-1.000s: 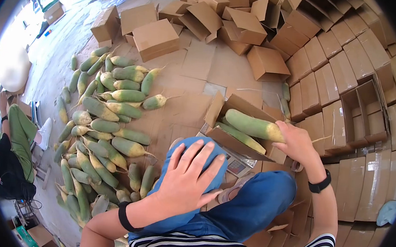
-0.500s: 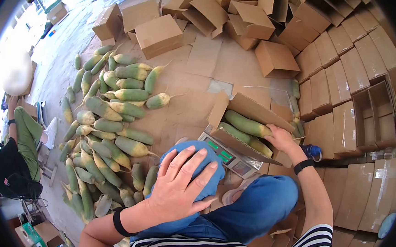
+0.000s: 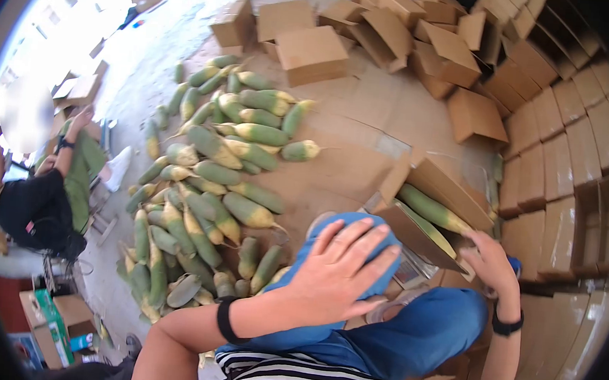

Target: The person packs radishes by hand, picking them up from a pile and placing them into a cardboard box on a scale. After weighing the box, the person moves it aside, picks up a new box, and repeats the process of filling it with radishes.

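Fingers spread, my left hand (image 3: 341, 270) lies flat on my raised knee (image 3: 375, 244) in blue trousers. My right hand (image 3: 491, 265) is at the near right end of an open cardboard box (image 3: 415, 229), fingers bent and apart, with nothing visible in them. Inside that box lie long green radishes (image 3: 430, 209) with pale yellowish ends. The box is tilted in view and rests over a scale (image 3: 415, 272), which it mostly hides. To the left of my knee spreads a heap of green radishes (image 3: 214, 173) on flattened cardboard.
Stacked cartons (image 3: 557, 162) form a wall on the right. Several loose, open boxes (image 3: 314, 53) lie at the back. A person in a black top (image 3: 42, 203) sits at the left. Below that person stands an open carton (image 3: 62, 321) with green items.
My right hand has come away from the radish inside the box to the box's near right end. The view has shifted left, and my left hand stays on the knee.
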`<action>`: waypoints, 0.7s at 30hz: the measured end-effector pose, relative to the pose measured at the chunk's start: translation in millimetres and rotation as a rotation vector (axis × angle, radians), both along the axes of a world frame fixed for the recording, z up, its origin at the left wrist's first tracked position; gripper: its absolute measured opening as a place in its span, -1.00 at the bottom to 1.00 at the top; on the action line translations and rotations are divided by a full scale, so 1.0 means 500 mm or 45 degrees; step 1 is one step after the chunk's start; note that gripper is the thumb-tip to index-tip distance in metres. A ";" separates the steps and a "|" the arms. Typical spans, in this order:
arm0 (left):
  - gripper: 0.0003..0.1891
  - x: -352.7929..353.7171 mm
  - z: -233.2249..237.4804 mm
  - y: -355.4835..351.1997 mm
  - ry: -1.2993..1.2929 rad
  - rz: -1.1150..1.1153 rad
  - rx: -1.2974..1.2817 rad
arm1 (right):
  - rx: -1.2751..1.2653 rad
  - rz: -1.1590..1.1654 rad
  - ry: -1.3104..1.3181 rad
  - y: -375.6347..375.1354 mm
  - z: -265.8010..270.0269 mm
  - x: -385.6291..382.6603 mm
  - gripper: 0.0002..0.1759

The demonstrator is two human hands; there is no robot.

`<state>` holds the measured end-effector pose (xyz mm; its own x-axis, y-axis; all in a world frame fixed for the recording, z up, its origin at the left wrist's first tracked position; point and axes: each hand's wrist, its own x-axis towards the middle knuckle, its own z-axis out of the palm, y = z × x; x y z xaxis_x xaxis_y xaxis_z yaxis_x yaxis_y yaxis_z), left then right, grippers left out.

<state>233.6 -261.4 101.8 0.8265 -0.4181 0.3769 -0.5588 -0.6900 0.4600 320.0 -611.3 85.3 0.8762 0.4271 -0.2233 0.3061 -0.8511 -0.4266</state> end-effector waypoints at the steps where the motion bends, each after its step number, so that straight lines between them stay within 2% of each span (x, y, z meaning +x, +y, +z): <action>1: -0.25 -0.001 -0.003 0.000 -0.007 -0.025 -0.046 | 0.084 -0.001 0.004 0.013 0.013 -0.022 -0.55; 3: -0.25 -0.004 -0.004 0.002 -0.030 -0.002 -0.029 | 0.103 -0.055 0.209 0.048 0.044 -0.063 -0.55; 6: -0.25 -0.007 -0.005 0.003 -0.033 -0.045 -0.069 | 0.135 -0.098 0.332 0.074 0.058 -0.109 -0.52; 21: -0.20 -0.023 -0.003 0.000 -0.052 -0.028 -0.068 | 0.102 -0.186 0.022 0.045 0.033 -0.147 -0.55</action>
